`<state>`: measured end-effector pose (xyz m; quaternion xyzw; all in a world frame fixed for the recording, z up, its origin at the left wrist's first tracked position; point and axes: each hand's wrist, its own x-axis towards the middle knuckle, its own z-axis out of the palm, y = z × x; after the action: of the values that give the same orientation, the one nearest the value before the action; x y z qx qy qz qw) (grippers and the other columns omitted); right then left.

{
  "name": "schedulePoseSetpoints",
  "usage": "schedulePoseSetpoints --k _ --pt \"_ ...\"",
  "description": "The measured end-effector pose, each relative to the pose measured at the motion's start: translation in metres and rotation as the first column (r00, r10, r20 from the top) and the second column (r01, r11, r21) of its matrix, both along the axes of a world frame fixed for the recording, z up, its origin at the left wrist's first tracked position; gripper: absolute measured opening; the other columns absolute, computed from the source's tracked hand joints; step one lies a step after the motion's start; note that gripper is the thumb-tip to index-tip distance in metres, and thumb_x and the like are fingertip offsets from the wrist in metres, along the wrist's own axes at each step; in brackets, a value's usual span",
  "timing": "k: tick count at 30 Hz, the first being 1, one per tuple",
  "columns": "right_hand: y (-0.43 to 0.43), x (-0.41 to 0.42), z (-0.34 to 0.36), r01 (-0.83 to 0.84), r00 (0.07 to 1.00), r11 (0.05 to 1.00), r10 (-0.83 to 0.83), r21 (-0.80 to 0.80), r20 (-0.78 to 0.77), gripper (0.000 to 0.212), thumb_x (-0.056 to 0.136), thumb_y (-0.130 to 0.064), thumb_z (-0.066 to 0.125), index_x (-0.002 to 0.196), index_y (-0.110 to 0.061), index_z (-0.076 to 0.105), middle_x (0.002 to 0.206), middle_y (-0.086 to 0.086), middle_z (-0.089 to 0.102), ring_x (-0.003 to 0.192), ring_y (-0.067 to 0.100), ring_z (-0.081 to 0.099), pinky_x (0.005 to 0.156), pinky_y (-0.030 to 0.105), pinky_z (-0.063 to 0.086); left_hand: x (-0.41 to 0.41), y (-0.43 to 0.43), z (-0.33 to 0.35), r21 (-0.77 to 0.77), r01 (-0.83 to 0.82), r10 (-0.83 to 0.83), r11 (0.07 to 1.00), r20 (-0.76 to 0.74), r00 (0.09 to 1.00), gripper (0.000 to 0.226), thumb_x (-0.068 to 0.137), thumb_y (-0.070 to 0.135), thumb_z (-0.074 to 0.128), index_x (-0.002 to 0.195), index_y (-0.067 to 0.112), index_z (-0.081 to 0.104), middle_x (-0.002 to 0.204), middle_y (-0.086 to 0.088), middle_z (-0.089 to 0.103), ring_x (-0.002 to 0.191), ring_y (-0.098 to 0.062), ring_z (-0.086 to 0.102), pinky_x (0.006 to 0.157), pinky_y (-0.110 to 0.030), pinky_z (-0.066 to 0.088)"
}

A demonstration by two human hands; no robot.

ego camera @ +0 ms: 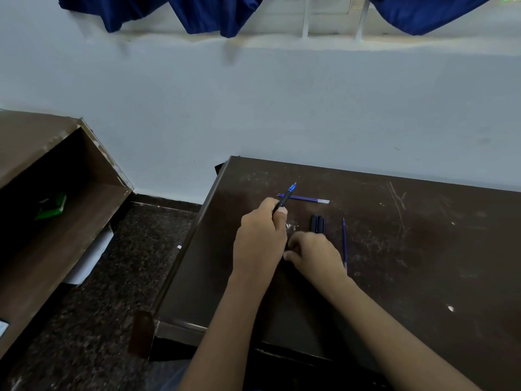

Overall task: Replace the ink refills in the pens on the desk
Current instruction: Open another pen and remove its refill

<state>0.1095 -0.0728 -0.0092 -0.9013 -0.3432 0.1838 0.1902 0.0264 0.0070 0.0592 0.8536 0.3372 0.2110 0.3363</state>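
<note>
A pale blue wall (282, 108) is filling the upper half of the view, with a dark blue curtain (211, 12) hanging along its top edge. Below it, a dark brown, scratched worktop (423, 263) is stretching across the lower right, while a brown open shelf unit (42, 221) is standing at the left on a speckled dark floor (118, 277) and holding a green packet (52, 206). Two bare forearms are reaching in from the bottom edge, and the hands are sitting close together over the left part of the worktop. The left hand (260, 235) is gripping a black pen (286, 198) between curled fingers and thumb, its blue tip pointing up and away toward the wall. The right hand (315, 252) is resting knuckles-up just beside it with fingers curled, covering the near ends of two black pen barrels (317, 223) that are lying side by side; whether it is actually gripping them cannot be told. Beyond the raised pen, a pair of purple refills (307, 198) is lying crosswise and touching each other, and a single purple refill (344, 241) is lying lengthwise just to the right of the right hand.
</note>
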Motion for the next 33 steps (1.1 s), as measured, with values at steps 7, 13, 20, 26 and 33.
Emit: schedulePoseSetpoints --k 7,13,20,26,33 --pt "0.001 0.01 0.054 0.646 0.557 0.62 0.017 0.445 -0.83 0.025 0.091 -0.028 0.062 0.09 -0.005 0.071 0.064 0.0 0.064 0.055 0.007 0.053 0.059 0.022 0.047 0.0 0.0 -0.003 -0.028 0.047 -0.05 0.999 -0.123 0.991 0.023 0.096 0.028 0.045 0.077 0.017 0.052 0.067 0.008 0.05 0.059 -0.007 0.049 0.052 -0.017 0.033" --pt "-0.001 0.005 0.057 0.722 0.475 0.591 -0.046 0.36 -0.879 0.018 0.083 -0.022 0.072 0.069 -0.013 0.066 0.058 0.0 0.064 0.05 0.007 0.05 0.054 0.02 0.041 0.005 -0.006 -0.005 -0.04 0.158 -0.163 0.987 -0.2 0.966 0.028 0.098 0.028 0.042 0.075 0.016 0.052 0.074 0.001 0.057 0.062 -0.007 0.048 0.053 -0.016 0.031" --pt "-0.002 0.004 0.06 0.714 0.47 0.567 0.048 0.412 -0.881 0.014 0.088 -0.019 0.065 0.079 -0.01 0.068 0.068 0.0 0.062 0.045 0.002 0.048 0.044 0.014 0.038 0.007 -0.009 0.007 -0.216 0.103 -0.141 0.971 -0.172 0.975 0.038 0.1 0.031 0.036 0.067 0.018 0.048 0.069 0.004 0.05 0.061 -0.006 0.044 0.055 -0.019 0.032" --pt "-0.003 0.008 0.06 0.706 0.441 0.561 0.13 0.433 -0.888 0.011 0.09 -0.016 0.06 0.086 -0.013 0.07 0.076 -0.002 0.068 0.053 0.004 0.053 0.049 0.016 0.035 0.006 -0.009 0.015 -0.399 0.093 -0.152 0.912 -0.12 0.981 0.042 0.099 0.033 0.037 0.06 0.018 0.046 0.063 0.003 0.048 0.057 -0.007 0.042 0.056 -0.021 0.031" --pt "-0.005 0.012 0.06 0.634 0.491 0.539 0.273 0.554 -0.827 0.013 0.084 -0.022 0.061 0.091 -0.015 0.069 0.083 -0.002 0.07 0.056 0.008 0.057 0.065 0.026 0.035 0.004 -0.003 0.019 -0.731 0.182 -0.213 0.658 0.052 0.976 0.043 0.1 0.035 0.036 0.061 0.018 0.045 0.048 0.006 0.035 0.037 -0.003 0.025 0.037 -0.017 0.022"
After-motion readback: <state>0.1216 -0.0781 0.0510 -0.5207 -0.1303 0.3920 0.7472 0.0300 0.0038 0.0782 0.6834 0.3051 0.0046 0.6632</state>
